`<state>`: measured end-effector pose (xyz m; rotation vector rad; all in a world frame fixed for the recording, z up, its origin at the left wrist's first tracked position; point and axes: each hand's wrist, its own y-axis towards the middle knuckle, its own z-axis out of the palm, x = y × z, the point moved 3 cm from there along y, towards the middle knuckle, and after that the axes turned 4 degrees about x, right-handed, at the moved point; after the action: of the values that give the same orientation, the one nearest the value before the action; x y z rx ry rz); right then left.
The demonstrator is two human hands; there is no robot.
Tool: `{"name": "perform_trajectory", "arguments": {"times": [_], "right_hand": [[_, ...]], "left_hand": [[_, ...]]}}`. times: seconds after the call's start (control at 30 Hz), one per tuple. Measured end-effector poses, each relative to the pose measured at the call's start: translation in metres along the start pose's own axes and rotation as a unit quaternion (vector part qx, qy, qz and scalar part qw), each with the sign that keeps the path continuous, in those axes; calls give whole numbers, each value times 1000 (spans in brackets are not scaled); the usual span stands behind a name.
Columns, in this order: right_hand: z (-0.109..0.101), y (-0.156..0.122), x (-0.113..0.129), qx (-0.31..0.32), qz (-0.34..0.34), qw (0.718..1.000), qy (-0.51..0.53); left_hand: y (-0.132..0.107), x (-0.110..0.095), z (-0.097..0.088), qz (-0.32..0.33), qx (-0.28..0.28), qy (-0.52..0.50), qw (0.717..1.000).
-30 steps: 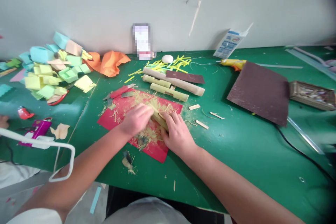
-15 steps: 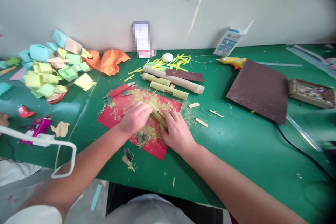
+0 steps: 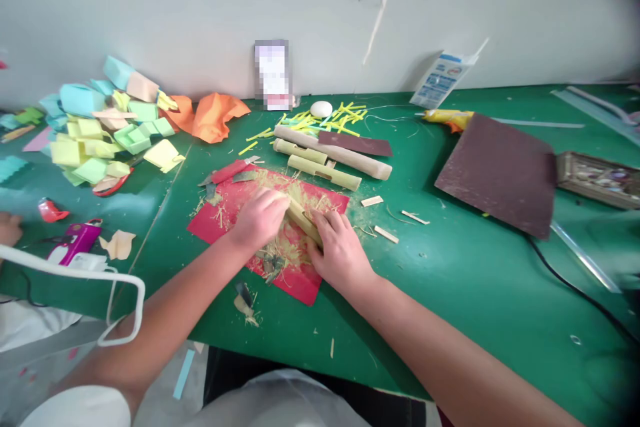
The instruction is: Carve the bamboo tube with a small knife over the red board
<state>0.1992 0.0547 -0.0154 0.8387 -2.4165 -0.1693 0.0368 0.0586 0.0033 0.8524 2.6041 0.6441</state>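
Observation:
A short bamboo piece [image 3: 303, 219] with a slot cut in its side lies slantwise over a red sheet [image 3: 306, 288] strewn with shavings. My left hand [image 3: 261, 217] is closed at its upper left end; whether anything else is inside those fingers is hidden. Around the lower right end, my right hand [image 3: 340, 248] grips with thumb and fingers. Just behind the sheet lie two more slotted bamboo pieces, the nearer bamboo piece [image 3: 325, 173] and the farther bamboo piece [image 3: 300, 151], beside a long pale stick [image 3: 345, 155]. A red-handled knife [image 3: 230, 171] rests on the sheet's far left corner.
Folded paper shapes [image 3: 100, 140] and orange paper [image 3: 215, 119] are heaped at the left. A phone [image 3: 273, 77] leans against the wall near yellow strips [image 3: 345, 121]. At right are a dark brown sheet [image 3: 500, 173], a bead box [image 3: 600, 177] and a black cable [image 3: 575, 287]. Another person's hand [image 3: 9, 229] shows far left.
The bamboo piece has shifted slightly, and more of its slotted side shows between my hands. Both hands keep their grip. The whole view has moved a little.

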Motion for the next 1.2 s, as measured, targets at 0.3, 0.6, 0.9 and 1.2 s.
{"name": "perform_trajectory", "arguments": {"times": [0.3, 0.6, 0.9, 1.2], "right_hand": [[1, 0, 0, 20, 11, 1000, 5], [2, 0, 0, 18, 9, 1000, -2], [2, -1, 0, 23, 11, 1000, 0], [2, 0, 0, 28, 13, 999, -5]], "left_hand": [[-4, 4, -2, 8, 4, 2, 1000], [-6, 6, -2, 0, 0, 2, 1000], [-11, 1, 0, 8, 11, -5, 1000], [-9, -1, 0, 7, 12, -3, 1000]]}}
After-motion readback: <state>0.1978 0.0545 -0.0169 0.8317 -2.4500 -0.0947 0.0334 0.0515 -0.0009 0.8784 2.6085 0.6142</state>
